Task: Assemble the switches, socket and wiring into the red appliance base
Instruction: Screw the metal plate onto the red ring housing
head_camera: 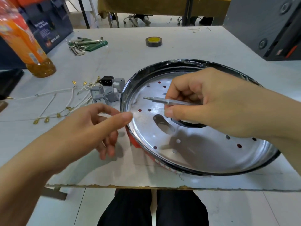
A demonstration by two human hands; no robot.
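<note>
R hand (211,101) over the red appliance base (200,121), fingers curled round a silver screwdriver (164,100), pinched btwn thumb and fingertips, tip pointing left above the perforated metal plate (146,121). L hand (91,128) at base's left rim, palm half-turned, fingers relaxed and spread, index tip at the rim, nothing held. Base on white table (114,62), centre-right. Grey switches (104,93) and black socket (106,79) clustered just left of rim; white wiring (53,101) w/ brass terminals further left.

"WWG BOX" on dark blue box (48,25)
</note>
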